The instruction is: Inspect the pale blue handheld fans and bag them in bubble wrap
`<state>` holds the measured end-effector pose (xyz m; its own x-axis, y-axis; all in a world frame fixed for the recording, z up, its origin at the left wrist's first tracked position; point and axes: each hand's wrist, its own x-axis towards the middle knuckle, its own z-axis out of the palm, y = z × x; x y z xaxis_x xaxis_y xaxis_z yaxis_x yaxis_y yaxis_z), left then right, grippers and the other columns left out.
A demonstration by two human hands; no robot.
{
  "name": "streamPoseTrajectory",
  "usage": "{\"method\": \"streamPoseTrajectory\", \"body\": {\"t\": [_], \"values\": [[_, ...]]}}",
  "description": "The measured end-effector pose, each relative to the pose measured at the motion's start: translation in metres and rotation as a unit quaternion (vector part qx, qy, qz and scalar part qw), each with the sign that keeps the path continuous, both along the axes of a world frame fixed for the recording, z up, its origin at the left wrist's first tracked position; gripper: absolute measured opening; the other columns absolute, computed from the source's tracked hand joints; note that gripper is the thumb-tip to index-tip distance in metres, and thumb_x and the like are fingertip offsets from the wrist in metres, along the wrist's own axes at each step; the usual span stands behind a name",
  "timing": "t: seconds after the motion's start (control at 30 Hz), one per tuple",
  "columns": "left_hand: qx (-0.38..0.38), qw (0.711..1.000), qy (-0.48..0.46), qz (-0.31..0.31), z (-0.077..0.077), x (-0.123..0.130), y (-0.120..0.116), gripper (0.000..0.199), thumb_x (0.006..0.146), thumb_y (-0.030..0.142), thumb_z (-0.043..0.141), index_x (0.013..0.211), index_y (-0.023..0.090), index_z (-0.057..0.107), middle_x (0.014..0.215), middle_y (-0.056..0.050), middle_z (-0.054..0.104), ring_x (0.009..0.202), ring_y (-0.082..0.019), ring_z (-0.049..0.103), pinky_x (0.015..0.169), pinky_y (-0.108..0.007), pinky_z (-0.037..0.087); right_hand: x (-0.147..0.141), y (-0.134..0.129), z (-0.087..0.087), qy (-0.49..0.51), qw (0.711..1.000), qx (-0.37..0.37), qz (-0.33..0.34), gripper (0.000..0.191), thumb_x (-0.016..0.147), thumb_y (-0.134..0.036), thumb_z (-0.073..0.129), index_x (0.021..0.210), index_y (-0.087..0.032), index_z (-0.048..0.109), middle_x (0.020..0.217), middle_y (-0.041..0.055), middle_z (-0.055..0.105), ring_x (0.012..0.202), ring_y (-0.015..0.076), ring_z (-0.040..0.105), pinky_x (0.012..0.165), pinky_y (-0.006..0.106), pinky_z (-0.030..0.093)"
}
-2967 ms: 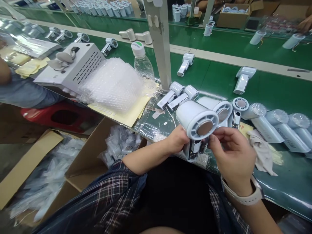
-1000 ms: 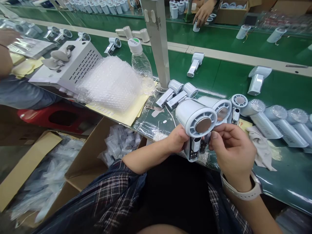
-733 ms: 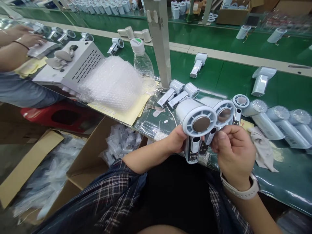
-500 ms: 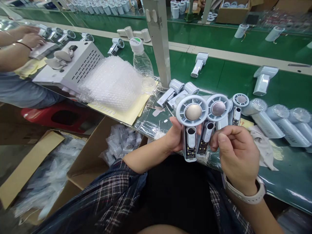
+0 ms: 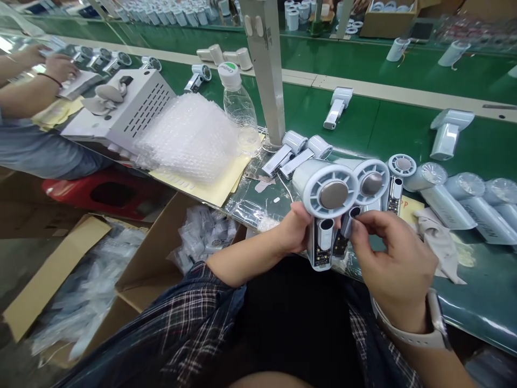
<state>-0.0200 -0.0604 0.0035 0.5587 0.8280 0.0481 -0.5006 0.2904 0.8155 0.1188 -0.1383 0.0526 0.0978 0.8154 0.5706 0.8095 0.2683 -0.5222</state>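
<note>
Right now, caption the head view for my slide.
Left hand gripping a fan, right hand at a second fan beside it, bubble wrap and a bottle off to the left.

Green worktop, grey post, red stool

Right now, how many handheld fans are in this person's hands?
2: a front fan in the left hand, and a second fan beside it, the right hand at its handle. Others may be hidden behind.

Fans are pale blue — the worktop green, shirt plaid.
</note>
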Motion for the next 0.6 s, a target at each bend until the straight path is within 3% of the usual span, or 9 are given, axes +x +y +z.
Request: {"method": "streamPoseTrajectory", "body": {"t": [0.13, 0.27, 0.37, 0.43, 0.53, 0.6], "values": [[0.052, 0.997, 0.043, 0.025, -0.021, -0.007, 0.001, 0.085, 0.053, 0.103, 0.078, 0.062, 0.019, 0.065, 0.060, -0.004, 0.060, 0.070, -0.023, 0.067, 0.060, -0.032, 0.055, 0.001, 0.004, -0.003, -0.056, 0.998, 0.006, -0.010, 0.009, 0.105, -0.022, 0.060, 0.098, -0.024, 0.066, 0.083, 0.0013, 0.075, 0.074, 0.0175, 0.073, 0.067, 0.029, 0.055], [0.050, 0.998, 0.043, 0.012, -0.030, -0.010, 0.001, 0.083, 0.055, 0.100, 0.078, 0.067, 0.019, 0.068, 0.064, -0.004, 0.062, 0.080, -0.026, 0.069, 0.072, -0.036, 0.059, 0.003, 0.004, -0.012, -0.006, 0.999, 0.002, -0.031, 0.008, 0.099, -0.027, 0.065, 0.092, -0.025, 0.065, 0.075, -0.0001, 0.073, 0.066, 0.0176, 0.072, 0.062, 0.029, 0.055], [0.040, 0.999, 0.018, 0.003, -0.023, -0.008, 0.000, 0.091, 0.053, 0.109, 0.068, 0.063, 0.019, 0.063, 0.068, -0.007, 0.065, 0.075, -0.026, 0.069, 0.071, -0.039, 0.060, 0.004, 0.000, -0.011, 0.102, 0.993, -0.056, -0.018, 0.009, 0.096, -0.030, 0.068, 0.090, -0.025, 0.064, 0.071, -0.0007, 0.072, 0.061, 0.0180, 0.071, 0.057, 0.029, 0.054], [0.009, 0.999, 0.008, -0.031, -0.012, -0.007, 0.001, 0.098, 0.051, 0.116, 0.059, 0.065, 0.019, 0.062, 0.074, -0.010, 0.070, 0.069, -0.025, 0.068, 0.065, -0.039, 0.060, 0.007, -0.003, -0.005, 0.209, 0.972, -0.095, 0.045, 0.011, 0.098, -0.027, 0.068, 0.091, -0.025, 0.061, 0.069, -0.0023, 0.070, 0.059, 0.0172, 0.071, 0.055, 0.028, 0.055], [-0.041, 0.997, -0.016, -0.068, 0.005, -0.009, 0.005, 0.102, 0.049, 0.119, 0.053, 0.067, 0.019, 0.060, 0.079, -0.011, 0.072, 0.070, -0.024, 0.070, 0.062, -0.037, 0.060, 0.016, -0.008, 0.003, 0.335, 0.927, -0.109, 0.129, 0.014, 0.102, -0.024, 0.069, 0.091, -0.025, 0.060, 0.085, 0.0006, 0.078, 0.066, 0.0172, 0.077, 0.065, 0.031, 0.065], [-0.059, 0.994, -0.041, -0.081, 0.013, -0.009, 0.008, 0.100, 0.050, 0.118, 0.056, 0.066, 0.020, 0.057, 0.085, -0.013, 0.075, 0.083, -0.028, 0.076, 0.068, -0.038, 0.063, 0.025, -0.010, 0.006, 0.369, 0.918, -0.087, 0.120, 0.014, 0.100, -0.024, 0.074, 0.090, -0.024, 0.063, 0.098, 0.0049, 0.082, 0.074, 0.0202, 0.081, 0.069, 0.036, 0.069]]}}
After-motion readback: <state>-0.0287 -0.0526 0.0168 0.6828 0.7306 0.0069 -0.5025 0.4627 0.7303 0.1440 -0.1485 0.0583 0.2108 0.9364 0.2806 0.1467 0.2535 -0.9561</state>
